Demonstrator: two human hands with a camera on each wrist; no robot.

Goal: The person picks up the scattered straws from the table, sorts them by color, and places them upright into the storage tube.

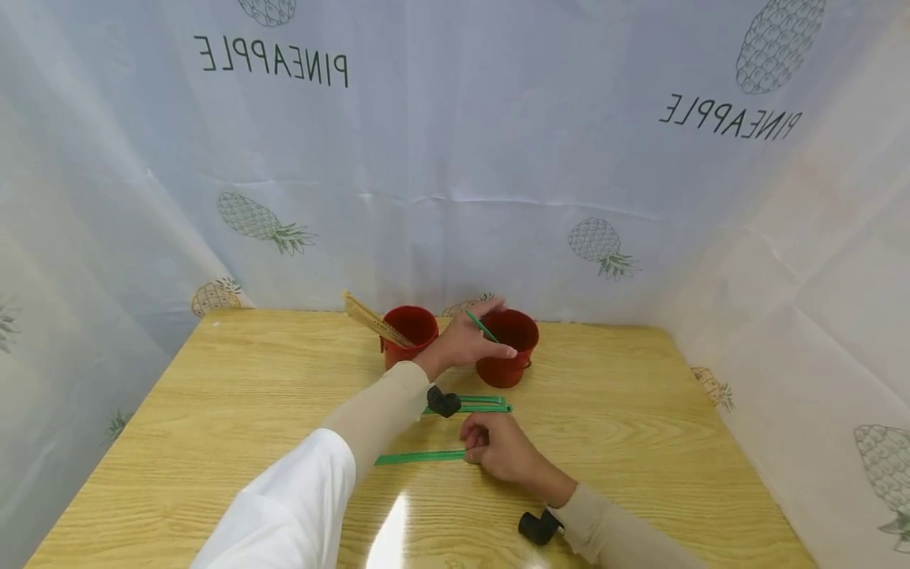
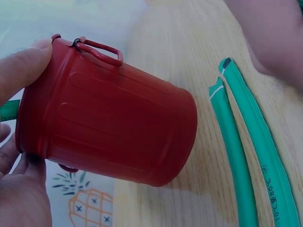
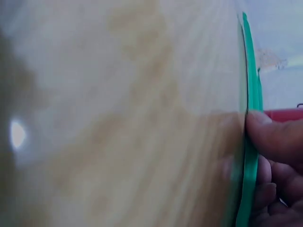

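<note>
My left hand (image 1: pixel 465 341) spans the mouth of the right red bucket (image 1: pixel 524 332), thumb at the near rim and index finger stretched toward the far side. Between them a thin green strip (image 1: pixel 482 325) slants into the bucket mouth; in the left wrist view the strip (image 2: pixel 9 110) shows beside the rim, and the thumb (image 2: pixel 28 66) lies on the rim. My right hand (image 1: pixel 501 449) pinches the right end of a long green strip (image 1: pixel 423 457) low over the table. In the right wrist view, thumb and curled fingers hold this strip (image 3: pixel 251 175).
Two more green strips (image 1: pixel 483 408), with printed lettering, lie between my right hand and the buckets. A second red bucket (image 1: pixel 419 322) on the left holds tan strips (image 1: pixel 366 316). White pineapple-print cloth (image 1: pixel 455 158) hangs around the wooden table (image 1: pixel 604 411).
</note>
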